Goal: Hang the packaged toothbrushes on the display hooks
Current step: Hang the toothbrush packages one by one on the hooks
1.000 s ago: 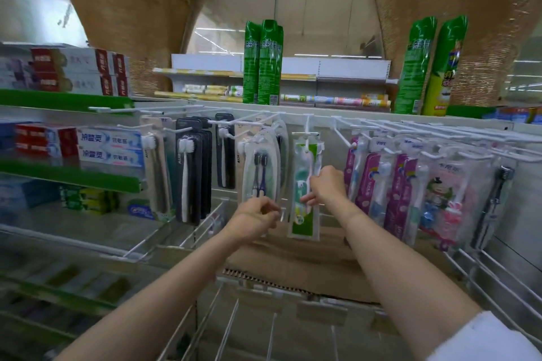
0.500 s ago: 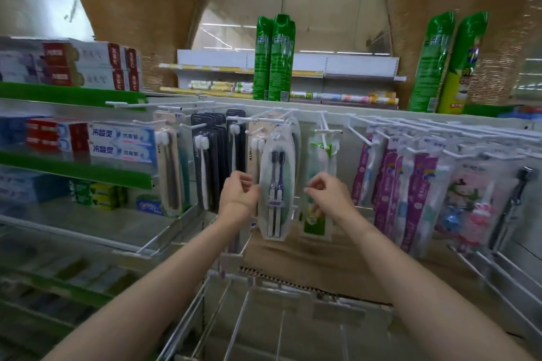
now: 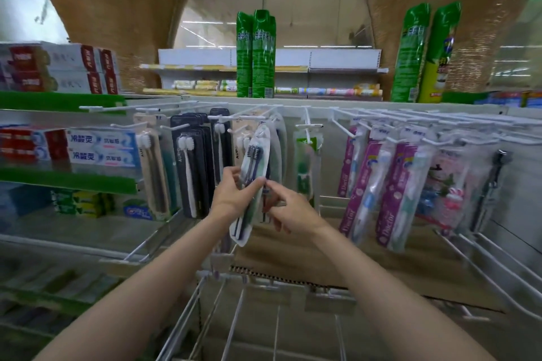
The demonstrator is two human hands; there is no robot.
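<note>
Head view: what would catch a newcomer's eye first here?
At centre, the left hand grips a tilted toothbrush pack, with the right hand pinching at its edge. To the right, purple packs crowd white hooks. Tall green cans stand on top behind.

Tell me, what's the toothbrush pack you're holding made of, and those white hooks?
The toothbrush pack, gripped by the left hand, looks like clear glossy plastic: it shines and the dark brushes show through. The white hooks look like thin metal wire coated white, though plastic can't be ruled out.
</note>
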